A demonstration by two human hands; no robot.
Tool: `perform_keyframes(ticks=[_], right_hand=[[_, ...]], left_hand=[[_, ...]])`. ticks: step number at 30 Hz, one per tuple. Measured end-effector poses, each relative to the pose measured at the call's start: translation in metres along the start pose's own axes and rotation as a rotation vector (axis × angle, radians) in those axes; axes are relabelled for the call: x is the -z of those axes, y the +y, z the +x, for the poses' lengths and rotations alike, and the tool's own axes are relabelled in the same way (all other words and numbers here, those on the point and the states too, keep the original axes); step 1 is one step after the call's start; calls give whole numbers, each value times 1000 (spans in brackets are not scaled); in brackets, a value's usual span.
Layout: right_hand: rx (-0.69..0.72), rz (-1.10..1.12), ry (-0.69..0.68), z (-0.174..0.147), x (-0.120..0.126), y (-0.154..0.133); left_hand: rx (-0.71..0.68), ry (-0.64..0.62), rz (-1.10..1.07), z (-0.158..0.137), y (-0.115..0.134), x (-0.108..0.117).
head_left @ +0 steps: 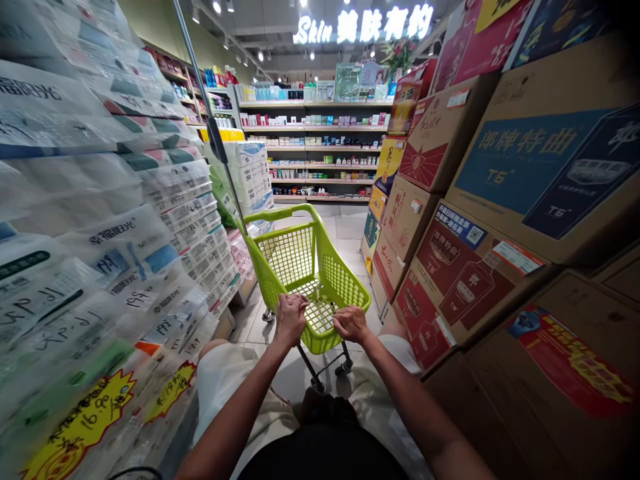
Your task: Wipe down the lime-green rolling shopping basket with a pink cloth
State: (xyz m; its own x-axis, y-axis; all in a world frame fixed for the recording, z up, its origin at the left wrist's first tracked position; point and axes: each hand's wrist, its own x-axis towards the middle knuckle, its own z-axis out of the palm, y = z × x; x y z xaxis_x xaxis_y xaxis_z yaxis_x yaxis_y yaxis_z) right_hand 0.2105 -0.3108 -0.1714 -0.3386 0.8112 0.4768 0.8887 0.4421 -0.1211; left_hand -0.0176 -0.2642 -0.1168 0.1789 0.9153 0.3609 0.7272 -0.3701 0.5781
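A lime-green plastic shopping cart point(345, 275) stands right in front of me, its latticed basket showing bare slats inside. My left hand point(291, 318) is closed over the left part of the near rim. On the right part of the same rim, my right hand point(351, 324) is curled with its knuckles up. The palms and the grip's underside are hidden. A thin grey pole point(194, 57) with a dark sleeve rises at the cart's left side. Below the basket, dark legs lead down to casters point(344, 367) near my feet.
Plastic-wrapped paper packs point(185, 200) are piled high along the left, with yellow price tags point(83, 427) low down. Stacked cartons point(465, 280) line the right side. Tiled floor point(349, 230) runs between them toward cosmetics shelves point(320, 128) at the back.
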Motion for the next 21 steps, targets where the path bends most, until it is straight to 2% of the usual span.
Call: perform_keyframes(ticks=[3, 7, 9, 11, 14, 17, 19, 21], right_hand=[[-8, -9, -18, -2, 2, 4], [-15, -12, -46, -2, 4, 5], [-32, -9, -70, 0, 6, 5], [-74, -8, -95, 3, 8, 6], [-142, -20, -102, 10, 13, -1], [-274, -21, -51, 21, 15, -29], [-355, 1, -20, 27, 11, -59], [-372, -1, 2, 28, 4, -89]], left_hand=[[94, -29, 11, 25, -5, 10], [300, 112, -4, 81, -17, 28], [314, 137, -35, 86, -21, 28], [285, 138, -76, 69, -21, 19], [217, 181, -150, 20, -15, -7], [162, 246, -238, -21, -10, -33], [163, 269, -282, -28, -11, -40], [207, 280, -307, -14, -19, -35]])
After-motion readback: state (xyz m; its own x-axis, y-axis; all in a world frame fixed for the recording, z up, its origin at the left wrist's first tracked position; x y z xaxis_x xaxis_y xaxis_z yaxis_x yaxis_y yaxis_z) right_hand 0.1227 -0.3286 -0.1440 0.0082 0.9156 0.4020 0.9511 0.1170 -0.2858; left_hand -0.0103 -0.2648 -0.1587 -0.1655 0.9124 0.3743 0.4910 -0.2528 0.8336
